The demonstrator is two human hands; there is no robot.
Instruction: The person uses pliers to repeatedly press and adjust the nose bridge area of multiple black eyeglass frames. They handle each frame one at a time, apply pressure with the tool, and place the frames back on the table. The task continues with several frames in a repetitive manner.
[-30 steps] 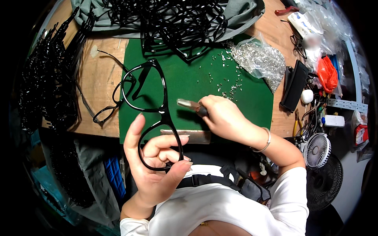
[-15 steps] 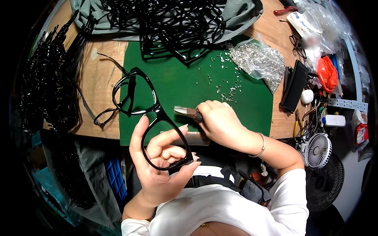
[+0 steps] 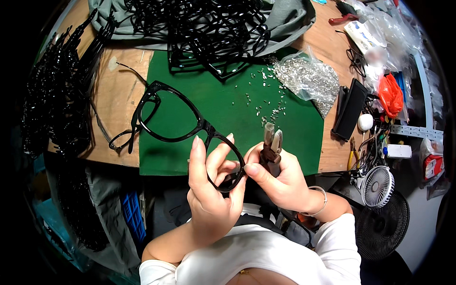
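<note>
My left hand (image 3: 213,199) grips a black glasses frame (image 3: 205,127) by its right-hand rim, tilted across the green mat (image 3: 223,107). My right hand (image 3: 285,185) holds pliers (image 3: 271,147) upright, jaws upward, and its thumb tip meets the frame's rim beside my left fingers. Small silver pieces (image 3: 273,114) are scattered on the mat beside a clear bag (image 3: 306,78) full of them. Another black frame (image 3: 121,147) with temples lies on the wood at left, partly behind the held one.
Piles of black frames (image 3: 213,33) cover a grey cloth (image 3: 289,19) at the back and the left side (image 3: 57,95). At right are a black case (image 3: 347,109), red plastic bag (image 3: 390,95), yellow-handled tool (image 3: 353,156), white fan (image 3: 377,186), black fan (image 3: 382,228) and metal bracket (image 3: 413,131).
My left hand has shifted right with the frame, which has tilted further leftward. My right hand has drawn down to the frame, turning the pliers from pointing left to upright.
</note>
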